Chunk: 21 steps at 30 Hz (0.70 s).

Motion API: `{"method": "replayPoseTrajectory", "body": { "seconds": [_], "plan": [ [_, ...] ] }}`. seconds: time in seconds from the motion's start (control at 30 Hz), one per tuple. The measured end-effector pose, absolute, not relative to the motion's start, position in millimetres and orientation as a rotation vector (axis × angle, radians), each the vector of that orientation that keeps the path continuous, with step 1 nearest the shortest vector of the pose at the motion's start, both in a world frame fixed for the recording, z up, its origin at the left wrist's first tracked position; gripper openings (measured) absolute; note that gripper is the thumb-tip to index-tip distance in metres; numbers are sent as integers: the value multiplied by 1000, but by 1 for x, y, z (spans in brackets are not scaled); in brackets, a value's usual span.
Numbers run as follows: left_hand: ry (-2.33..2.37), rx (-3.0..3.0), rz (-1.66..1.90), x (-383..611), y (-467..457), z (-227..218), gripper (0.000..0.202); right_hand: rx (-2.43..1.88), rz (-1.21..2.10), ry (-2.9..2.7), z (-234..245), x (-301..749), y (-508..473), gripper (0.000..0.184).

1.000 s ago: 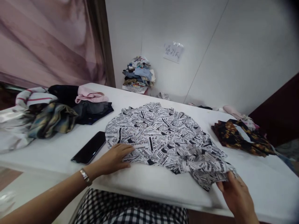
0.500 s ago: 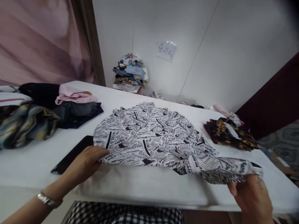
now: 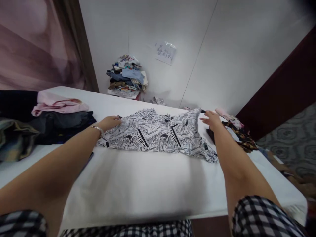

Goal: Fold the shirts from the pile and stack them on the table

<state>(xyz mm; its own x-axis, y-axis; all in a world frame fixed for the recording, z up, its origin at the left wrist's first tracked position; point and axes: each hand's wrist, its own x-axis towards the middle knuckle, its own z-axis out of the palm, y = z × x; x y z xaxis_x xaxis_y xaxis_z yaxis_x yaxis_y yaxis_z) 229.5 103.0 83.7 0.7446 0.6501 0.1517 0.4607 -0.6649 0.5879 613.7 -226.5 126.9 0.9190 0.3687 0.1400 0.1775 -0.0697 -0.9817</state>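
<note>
A white shirt point(image 3: 158, 135) with black newspaper print lies across the table, its near part folded back over the rest so that it forms a wide, low band. At its far left edge my left hand point(image 3: 110, 123), wearing a silver bracelet, is closed on the fabric. My right hand point(image 3: 212, 119) reaches to the far right corner, where the cloth rises to the fingertips; it seems to pinch this corner, with its other fingers spread. A dark flat object point(image 3: 85, 164) is mostly hidden behind my left forearm.
Dark folded garments point(image 3: 61, 125) and a pink garment point(image 3: 59, 104) lie at the left. A dark floral folded garment point(image 3: 243, 138) is at the right, partly behind my right arm. A clothes pile point(image 3: 128, 77) stands beyond the white table point(image 3: 138, 187), below a paper sign point(image 3: 165, 52).
Both hands have moved forward, carrying the shirt's near edge away from me and folding it over. The shirt now covers less depth. The view has shifted slightly right.
</note>
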Motion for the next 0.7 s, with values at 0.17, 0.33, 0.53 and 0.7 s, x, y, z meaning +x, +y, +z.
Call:
{"method": "replayPoseTrajectory", "body": {
  "seconds": [0.17,0.33,0.53,0.7],
  "plan": [
    [998,2604,322,207,99,50,63,-1964,123,-472,50,591,-269,38],
    [910,2844,343,170,89,12,60,-2287,37,-574,-16,550,-352,53],
    [776,3017,268,159,79,-21,51,-2496,-133,-731,-44,531,-380,49],
    [897,3064,136,173,76,-2,44,-2370,-99,-677,-32,553,-378,35]
  ]
}}
